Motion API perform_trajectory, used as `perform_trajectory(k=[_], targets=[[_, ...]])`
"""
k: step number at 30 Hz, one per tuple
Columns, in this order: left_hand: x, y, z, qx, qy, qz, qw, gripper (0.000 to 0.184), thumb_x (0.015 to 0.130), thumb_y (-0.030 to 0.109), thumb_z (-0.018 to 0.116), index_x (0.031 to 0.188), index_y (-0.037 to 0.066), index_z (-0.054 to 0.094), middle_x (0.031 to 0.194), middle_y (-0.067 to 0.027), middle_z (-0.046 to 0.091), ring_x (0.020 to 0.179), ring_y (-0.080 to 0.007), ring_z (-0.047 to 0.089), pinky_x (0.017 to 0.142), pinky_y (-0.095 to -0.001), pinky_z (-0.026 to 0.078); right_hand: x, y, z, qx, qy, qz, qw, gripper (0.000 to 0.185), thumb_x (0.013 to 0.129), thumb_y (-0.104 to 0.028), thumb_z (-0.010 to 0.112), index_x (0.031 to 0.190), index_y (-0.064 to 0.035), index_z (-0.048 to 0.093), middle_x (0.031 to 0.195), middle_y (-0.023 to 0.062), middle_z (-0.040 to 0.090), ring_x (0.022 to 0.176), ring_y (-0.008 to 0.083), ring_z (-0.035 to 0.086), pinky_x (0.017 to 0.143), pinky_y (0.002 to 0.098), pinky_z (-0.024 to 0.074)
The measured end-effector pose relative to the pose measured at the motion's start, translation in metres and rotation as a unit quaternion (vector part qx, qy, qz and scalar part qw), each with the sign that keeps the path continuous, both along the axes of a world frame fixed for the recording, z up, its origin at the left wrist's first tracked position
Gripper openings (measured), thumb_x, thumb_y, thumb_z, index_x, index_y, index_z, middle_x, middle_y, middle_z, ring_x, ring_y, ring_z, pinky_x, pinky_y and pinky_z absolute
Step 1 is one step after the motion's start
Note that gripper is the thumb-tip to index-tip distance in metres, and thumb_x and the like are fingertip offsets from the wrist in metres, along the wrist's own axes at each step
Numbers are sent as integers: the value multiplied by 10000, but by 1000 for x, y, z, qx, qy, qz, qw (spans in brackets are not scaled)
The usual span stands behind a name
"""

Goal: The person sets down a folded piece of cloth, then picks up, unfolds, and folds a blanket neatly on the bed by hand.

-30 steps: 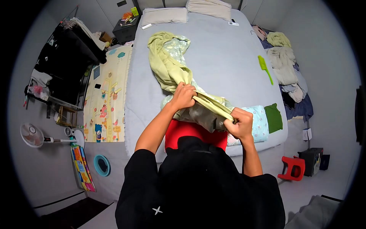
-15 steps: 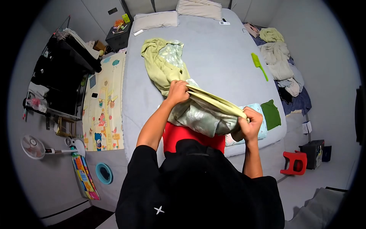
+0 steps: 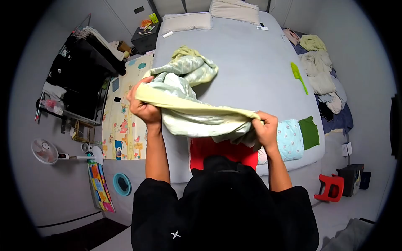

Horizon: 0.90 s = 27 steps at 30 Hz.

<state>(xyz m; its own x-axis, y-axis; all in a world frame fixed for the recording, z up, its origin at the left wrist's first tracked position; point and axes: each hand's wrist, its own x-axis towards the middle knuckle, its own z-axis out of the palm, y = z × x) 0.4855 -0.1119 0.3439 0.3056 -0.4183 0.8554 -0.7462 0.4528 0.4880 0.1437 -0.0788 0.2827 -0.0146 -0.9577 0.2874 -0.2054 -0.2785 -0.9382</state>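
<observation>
from my remote seat, starting at the far left, i see a white fan [image 3: 45, 151] standing clear of the bed, then a blue basin [image 3: 122, 184] on the floor and a printed mat [image 3: 133, 144] along the bedside. the left hand [image 3: 144, 104] is closed, fingers curled round one end of the green cloth's [image 3: 184, 126] pale border, well out to the side, which seems to be why that border runs nearly straight across. the cloth hangs in folds below it, and its far part lies bunched on the bed [image 3: 251, 54], probably because only this edge is held up. the right hand [image 3: 265, 129] is likewise closed, gripping the border's other end. just beyond it, a folded light-blue cloth [image 3: 289, 140] and a dark-green piece [image 3: 309, 133] lie side by side near the bed's corner, perhaps set there out of the way.
</observation>
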Motion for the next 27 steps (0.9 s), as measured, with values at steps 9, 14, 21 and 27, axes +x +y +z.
perform_trajectory(k=[9, 14, 21, 27], targets=[[-29, -6, -112, 361, -245, -284, 854, 191, 782, 171, 522, 687, 37, 618, 780, -118, 594, 843, -283, 561, 832, -411, 364, -103, -25, -17, 64, 124, -160, 977, 261, 865, -184, 625, 746, 48, 625, 597, 20, 543, 582, 86, 453, 540, 294, 373], [-69, 11, -160, 426, -240, -361, 794, 343, 960, 311, 533, 790, 42, 662, 798, -139, 572, 869, -292, 546, 814, -401, 338, -106, -18, -25, 139, 401, -150, 893, 362, 791, -308, 702, 928, 23, 749, 758, 204, 687, 708, 349, 671, 714, 433, 530], [-94, 23, -149, 405, -268, -363, 795, 354, 927, 390, 645, 822, 60, 719, 800, -103, 586, 873, -270, 555, 783, -399, 344, -30, 8, -32, 46, 396, 52, 916, 486, 730, -297, 844, 1143, -93, 689, 1283, 111, 615, 1032, 351, 662, 852, 443, 550], [-105, 42, -146, 346, -237, -368, 830, 308, 928, 359, 652, 848, 72, 730, 763, -81, 564, 823, -240, 538, 760, -376, 326, 26, 3, -46, 40, 343, 228, 910, 417, 733, -227, 817, 1116, -126, 686, 1409, 93, 570, 1088, 360, 646, 881, 427, 540]])
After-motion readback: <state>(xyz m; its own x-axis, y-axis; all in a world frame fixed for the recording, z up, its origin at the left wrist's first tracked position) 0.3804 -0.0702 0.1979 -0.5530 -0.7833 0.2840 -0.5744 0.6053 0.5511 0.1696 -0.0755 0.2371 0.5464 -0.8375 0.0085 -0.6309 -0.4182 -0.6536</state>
